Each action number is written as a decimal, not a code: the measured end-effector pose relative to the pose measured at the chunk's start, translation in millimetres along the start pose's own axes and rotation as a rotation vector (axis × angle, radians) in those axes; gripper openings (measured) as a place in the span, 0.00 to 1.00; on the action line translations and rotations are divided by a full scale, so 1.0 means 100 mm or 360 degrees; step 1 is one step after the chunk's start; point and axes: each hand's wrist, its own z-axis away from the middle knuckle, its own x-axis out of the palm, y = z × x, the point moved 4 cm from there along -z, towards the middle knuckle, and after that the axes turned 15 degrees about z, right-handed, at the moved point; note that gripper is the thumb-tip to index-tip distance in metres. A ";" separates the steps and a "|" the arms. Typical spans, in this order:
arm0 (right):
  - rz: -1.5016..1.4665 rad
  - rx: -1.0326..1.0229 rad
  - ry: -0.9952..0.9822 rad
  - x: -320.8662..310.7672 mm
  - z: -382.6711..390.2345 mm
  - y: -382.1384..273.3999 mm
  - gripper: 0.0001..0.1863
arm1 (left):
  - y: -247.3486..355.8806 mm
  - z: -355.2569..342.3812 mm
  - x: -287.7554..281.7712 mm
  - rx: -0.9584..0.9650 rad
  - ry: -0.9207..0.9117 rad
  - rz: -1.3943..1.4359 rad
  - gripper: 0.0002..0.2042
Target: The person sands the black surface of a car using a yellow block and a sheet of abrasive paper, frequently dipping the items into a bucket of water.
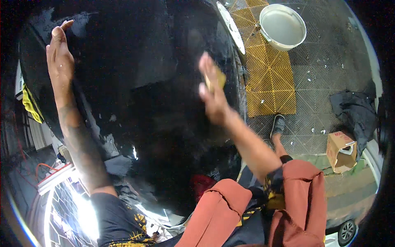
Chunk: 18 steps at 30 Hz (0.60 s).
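Observation:
A broad, glossy black car body panel [160, 111] fills the middle, marked by dull grey smears and wet-looking patches. At its far left, my left hand [60, 61] has its fingers stretched out and holds nothing; whether its palm touches the panel I cannot tell. Over the right part of the panel is my right hand [213, 90], blurred by motion. A small yellow pad [221, 79] shows at its fingers, partly covered by them; whether it is a sponge or a sanding pad is unclear.
Right of the panel, a white bucket [284, 26] of cloudy liquid stands on yellow and grey floor tiles [269, 78]. Farther right lie an open cardboard box [342, 152] and dark cloth [356, 111]. A yellow cloth [32, 105] hangs at the left, above bright lights [76, 206].

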 end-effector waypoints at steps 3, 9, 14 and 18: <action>-0.0065 -0.0085 -0.0185 -0.02 0.62 -0.44 0.38 | 0.01 -0.05 0.03 0.0328 0.0048 0.0070 0.29; 0.0315 -0.0043 -0.0021 0.00 -0.23 0.35 0.38 | -0.11 -0.02 0.00 -0.0084 -0.0043 0.0292 0.30; 0.0065 -0.0003 -0.0125 0.04 0.63 -0.23 0.41 | -0.07 -0.07 0.03 0.0053 -0.0148 0.0112 0.31; 0.0168 -0.0043 -0.0224 0.10 0.98 -0.19 0.39 | -0.11 -0.10 0.02 0.0081 -0.0096 0.0108 0.31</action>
